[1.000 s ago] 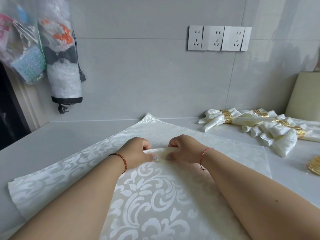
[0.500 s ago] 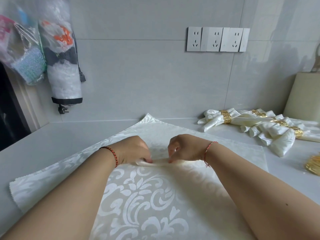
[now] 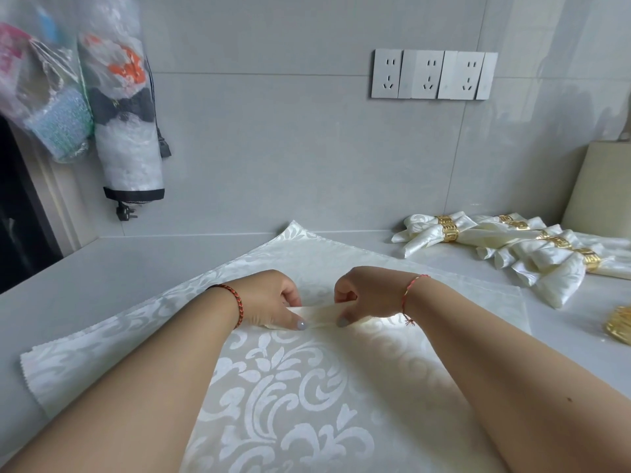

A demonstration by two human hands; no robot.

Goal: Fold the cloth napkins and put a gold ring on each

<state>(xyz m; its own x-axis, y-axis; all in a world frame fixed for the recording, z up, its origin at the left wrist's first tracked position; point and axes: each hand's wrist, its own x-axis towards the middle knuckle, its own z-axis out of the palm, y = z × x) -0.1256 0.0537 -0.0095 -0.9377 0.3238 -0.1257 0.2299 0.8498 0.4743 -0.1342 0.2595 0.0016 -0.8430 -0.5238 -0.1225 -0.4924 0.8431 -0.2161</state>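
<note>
both hands, left hand (image 3: 273, 302) and right hand (image 3: 365, 295), are pinching a small pleat mid-napkin (image 3: 293, 387) on the counter (image 3: 102, 268), and imo that slick fabric could slide and the pleat flatten if either pinch loosens

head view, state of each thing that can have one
left hand: pinching a pleat
right hand: pinching the same pleat
white damask cloth napkin: spread flat, one pleat raised
finished ivory napkins: folded, gold rings on
loose gold ring: lying unused
</note>
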